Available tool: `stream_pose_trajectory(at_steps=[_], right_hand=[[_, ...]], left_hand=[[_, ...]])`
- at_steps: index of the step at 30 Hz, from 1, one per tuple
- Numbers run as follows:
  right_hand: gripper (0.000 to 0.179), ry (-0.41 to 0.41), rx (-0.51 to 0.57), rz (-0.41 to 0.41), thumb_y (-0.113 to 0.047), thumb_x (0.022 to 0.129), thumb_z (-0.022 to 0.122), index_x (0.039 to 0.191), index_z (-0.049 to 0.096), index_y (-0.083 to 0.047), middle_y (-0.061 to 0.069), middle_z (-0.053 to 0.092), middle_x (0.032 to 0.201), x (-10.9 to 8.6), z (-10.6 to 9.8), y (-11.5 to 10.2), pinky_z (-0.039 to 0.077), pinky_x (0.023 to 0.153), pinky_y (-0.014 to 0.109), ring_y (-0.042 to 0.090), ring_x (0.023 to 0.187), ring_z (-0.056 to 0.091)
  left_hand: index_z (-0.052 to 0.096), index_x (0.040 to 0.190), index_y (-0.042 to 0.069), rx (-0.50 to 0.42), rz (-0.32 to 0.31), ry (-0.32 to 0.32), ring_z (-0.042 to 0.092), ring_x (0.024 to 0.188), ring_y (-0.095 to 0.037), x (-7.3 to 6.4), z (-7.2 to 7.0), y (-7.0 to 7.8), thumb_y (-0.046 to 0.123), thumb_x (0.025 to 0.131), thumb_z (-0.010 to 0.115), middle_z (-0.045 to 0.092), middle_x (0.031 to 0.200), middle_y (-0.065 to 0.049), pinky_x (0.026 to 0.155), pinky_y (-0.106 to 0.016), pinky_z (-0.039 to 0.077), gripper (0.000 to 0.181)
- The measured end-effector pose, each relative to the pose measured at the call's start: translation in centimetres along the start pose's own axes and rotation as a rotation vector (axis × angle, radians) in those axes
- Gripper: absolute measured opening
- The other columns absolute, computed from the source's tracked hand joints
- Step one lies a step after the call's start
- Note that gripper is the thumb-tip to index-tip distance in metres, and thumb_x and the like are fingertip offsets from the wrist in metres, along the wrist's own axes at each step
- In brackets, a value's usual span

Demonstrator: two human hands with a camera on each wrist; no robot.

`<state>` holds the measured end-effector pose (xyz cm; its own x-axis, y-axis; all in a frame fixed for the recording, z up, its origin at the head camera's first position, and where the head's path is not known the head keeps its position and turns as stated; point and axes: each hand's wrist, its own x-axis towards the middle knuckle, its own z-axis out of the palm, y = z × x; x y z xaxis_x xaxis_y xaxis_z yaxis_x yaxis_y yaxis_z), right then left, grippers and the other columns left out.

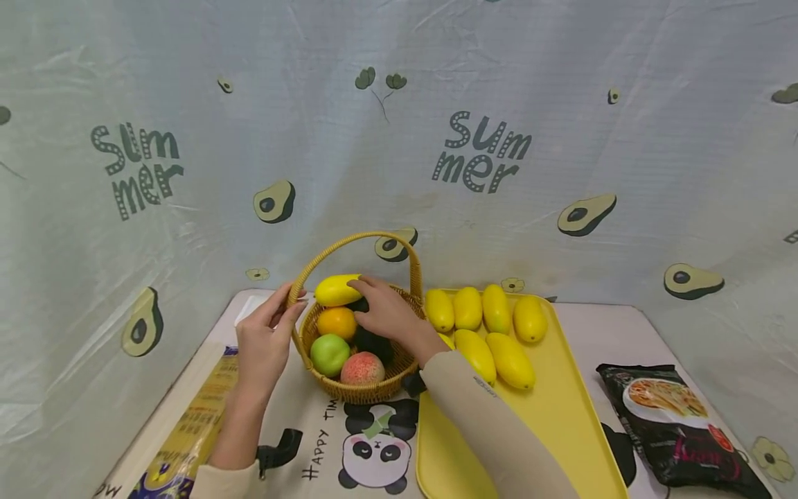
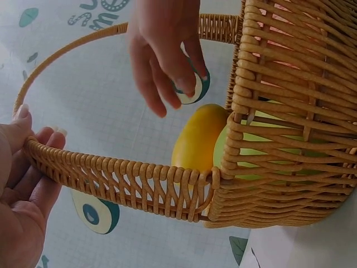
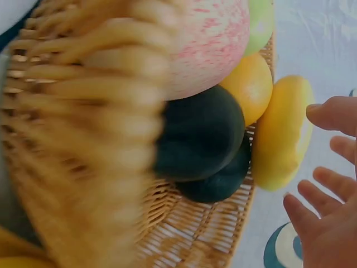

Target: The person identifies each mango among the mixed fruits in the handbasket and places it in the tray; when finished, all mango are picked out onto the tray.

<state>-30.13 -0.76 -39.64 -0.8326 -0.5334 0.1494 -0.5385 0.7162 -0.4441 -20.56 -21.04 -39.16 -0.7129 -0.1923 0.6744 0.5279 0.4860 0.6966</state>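
My left hand (image 1: 264,339) holds the handle (image 2: 128,176) of a wicker basket (image 1: 361,395) between thumb and fingers. Inside lie a green apple (image 1: 330,355), a peach (image 1: 363,369), an orange (image 1: 337,323) and two dark green, smooth fruits (image 3: 203,134). A yellow mango (image 3: 283,133) lies at the back rim beside the orange. My right hand (image 1: 389,312) reaches over the basket, close to the mango's end. In the right wrist view its fingers are spread and loosely bent, with a gap to the mango and nothing in them.
A yellow tray (image 1: 548,423) right of the basket carries several more mangoes (image 1: 497,308). A black food packet (image 1: 679,423) lies at the far right. A yellow packet (image 1: 193,430) lies at the left. A printed curtain (image 1: 349,138) hangs behind the table.
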Motion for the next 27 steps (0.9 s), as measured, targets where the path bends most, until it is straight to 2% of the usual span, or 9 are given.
stream_pose_trajectory(at_steps=[6, 12, 16, 20, 23, 27], right_hand=[[0.063, 0.002, -0.002, 0.02, -0.024, 0.095, 0.062, 0.153, 0.038, -0.024, 0.007, 0.026, 0.164, 2.0, 0.4, -0.6, 0.046, 0.11, 0.046, 0.028, 0.146, 0.038], [0.068, -0.034, -0.049, -0.023, -0.022, 0.093, 0.065, 0.154, 0.037, -0.023, 0.008, 0.029, 0.163, 3.4, 0.8, -0.9, 0.036, 0.12, 0.044, 0.026, 0.149, 0.031], [0.072, -0.072, -0.054, -0.031, -0.022, 0.09, 0.067, 0.155, 0.036, -0.026, 0.006, 0.03, 0.162, 3.5, 0.8, -0.8, 0.034, 0.12, 0.044, 0.025, 0.148, 0.032], [0.073, -0.055, -0.084, -0.041, -0.022, 0.088, 0.069, 0.154, 0.038, -0.026, 0.007, 0.039, 0.152, 3.5, 0.8, -0.9, 0.042, 0.113, 0.041, 0.024, 0.134, 0.044], [0.074, -0.039, -0.113, -0.055, -0.022, 0.087, 0.07, 0.154, 0.038, -0.023, 0.007, 0.04, 0.144, 3.5, 0.7, -1.1, 0.045, 0.106, 0.039, 0.023, 0.124, 0.046], [0.07, -0.039, -0.187, -0.035, -0.023, 0.088, 0.067, 0.152, 0.04, -0.024, 0.006, 0.04, 0.148, 3.2, 0.6, -1.5, 0.042, 0.108, 0.044, 0.025, 0.127, 0.042]], left_hand=[[0.066, 0.132, 0.013, 0.004, -0.006, -0.004, 0.064, 0.099, 0.008, 0.1, 0.0, -0.1, 0.01, 0.093, 0.068, 0.075, 0.112, -0.009, 0.084, -0.005, 0.051, 0.039], [0.066, 0.131, 0.014, -0.004, -0.007, -0.015, 0.065, 0.1, 0.006, 0.3, -0.1, -0.3, 0.011, 0.093, 0.068, 0.075, 0.112, -0.008, 0.084, -0.006, 0.052, 0.038], [0.066, 0.131, 0.014, -0.02, -0.002, -0.028, 0.066, 0.101, 0.002, 0.3, 0.0, -0.1, 0.01, 0.094, 0.067, 0.075, 0.113, -0.008, 0.085, -0.008, 0.053, 0.038], [0.067, 0.13, 0.013, 0.001, 0.012, -0.021, 0.066, 0.1, 0.003, 0.3, -0.2, -0.2, 0.009, 0.094, 0.067, 0.075, 0.112, -0.009, 0.085, -0.006, 0.052, 0.037], [0.067, 0.13, 0.012, 0.007, 0.018, -0.011, 0.065, 0.099, 0.005, 0.2, -0.4, -0.3, 0.008, 0.093, 0.067, 0.075, 0.112, -0.009, 0.084, -0.006, 0.051, 0.037], [0.066, 0.131, 0.011, 0.0, 0.018, -0.015, 0.064, 0.1, 0.008, 0.1, -0.6, -0.5, 0.008, 0.093, 0.067, 0.075, 0.112, -0.01, 0.085, -0.006, 0.052, 0.038]])
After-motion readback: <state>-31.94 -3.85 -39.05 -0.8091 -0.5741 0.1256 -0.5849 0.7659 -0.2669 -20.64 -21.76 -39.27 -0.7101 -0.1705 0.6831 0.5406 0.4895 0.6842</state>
